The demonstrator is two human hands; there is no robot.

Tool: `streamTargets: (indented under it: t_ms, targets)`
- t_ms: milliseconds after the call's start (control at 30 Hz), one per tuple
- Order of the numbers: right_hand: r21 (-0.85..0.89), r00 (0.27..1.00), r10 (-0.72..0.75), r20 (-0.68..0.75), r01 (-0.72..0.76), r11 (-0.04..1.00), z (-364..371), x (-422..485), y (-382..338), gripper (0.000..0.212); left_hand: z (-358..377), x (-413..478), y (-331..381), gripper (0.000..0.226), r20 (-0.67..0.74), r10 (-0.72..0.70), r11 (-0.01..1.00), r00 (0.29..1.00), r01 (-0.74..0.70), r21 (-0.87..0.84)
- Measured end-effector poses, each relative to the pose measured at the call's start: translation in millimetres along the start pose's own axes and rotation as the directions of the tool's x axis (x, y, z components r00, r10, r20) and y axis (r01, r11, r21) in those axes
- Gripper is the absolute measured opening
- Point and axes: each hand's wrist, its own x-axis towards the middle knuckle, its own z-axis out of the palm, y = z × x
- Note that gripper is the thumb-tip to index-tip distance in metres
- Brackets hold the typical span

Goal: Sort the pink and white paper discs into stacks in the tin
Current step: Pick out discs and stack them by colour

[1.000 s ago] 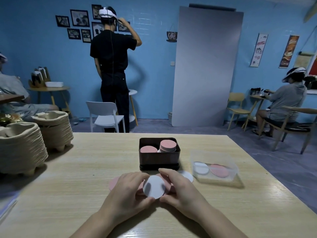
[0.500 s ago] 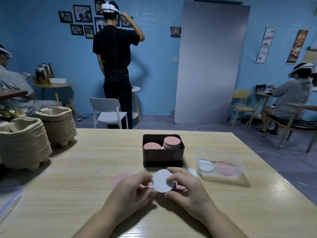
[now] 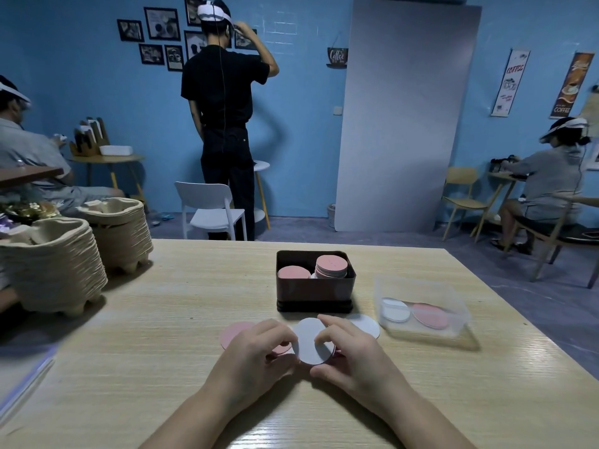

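1. Spreading across the whole foreground, the pale wood-grain table (image 3: 146, 335) carries everything; a stack of moulded brown pulp trays (image 3: 48, 270) sits at its far left, well apart from the work.
2. Right of centre, a clear rectangular plastic container (image 3: 453, 306) holds one white and one pink disc lying flat.
3. Beyond the hands, the dark rectangular metal tin (image 3: 313, 296) already holds two stacks with pink tops; the right one stands taller, and white edges show low between them.
4. The left hand (image 3: 256, 358) is curled, fingertips pinching the left rim of the round white paper disc (image 3: 312, 341). The right hand (image 3: 353, 351) grips the same disc on its right side, thumb beneath and forefinger on top.
5. Loose pink discs (image 3: 235, 332) and another white disc (image 3: 368, 324) lie on the table under and beside the hands, just short of the tin.
6. To do this well, I judge one hand should slide the white disc clear while the other pins the pink ones, confirming only a single sheet lifts before carrying it to its matching stack.
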Motion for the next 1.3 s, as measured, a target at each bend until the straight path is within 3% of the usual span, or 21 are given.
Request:
streamTargets:
  t_ms: [333, 500, 567, 667, 767, 833, 1100, 1300]
  targets:
    - [-0.287, 0.993, -0.113, -0.021, 0.102, 0.952, -3, -1, -11, 0.029, 1, 0, 3, 0.014, 0.030, 0.063, 0.995, 0.998, -0.065, 0.076]
    - [-0.296, 0.993, -0.111, -0.039, 0.095, 0.950, -6, -4, -3, 0.031, -5, -2, -1, 0.015, 0.056, 0.064, 0.993, 0.996, -0.069, 0.092]
    - [-0.292, 0.994, -0.104, -0.034, 0.089, 0.952, -7, -6, 0, 0.031, -12, -2, -9, 0.018, 0.072, 0.029, 0.984, 0.997, -0.041, 0.175]
    - [-0.290, 0.996, -0.090, -0.025, 0.079, 0.954, -5, -6, 1, 0.030, -19, -4, -20, 0.039, 0.097, -0.134, 0.944, 0.986, 0.097, 0.316]
    - [-0.294, 0.997, -0.077, -0.010, 0.071, 0.953, -4, -6, 0, 0.031, -17, -7, -22, 0.058, 0.140, -0.261, 0.917, 0.955, 0.201, 0.344]
    - [-0.290, 0.998, -0.068, -0.006, 0.063, 0.955, -4, -6, 1, 0.031, -16, -7, -20, 0.059, 0.142, -0.276, 0.917, 0.950, 0.216, 0.336]
    - [-0.274, 1.000, -0.001, -0.010, -0.002, 0.962, -5, -7, 7, 0.032, -20, -10, -11, 0.045, -0.033, -0.131, 0.941, 0.991, 0.134, 0.311]
    - [-0.226, 1.000, -0.002, 0.015, 0.005, 0.974, 0, -6, 7, 0.033, -14, -9, 2, 0.044, 0.021, 0.043, 0.958, 0.999, -0.047, 0.282]
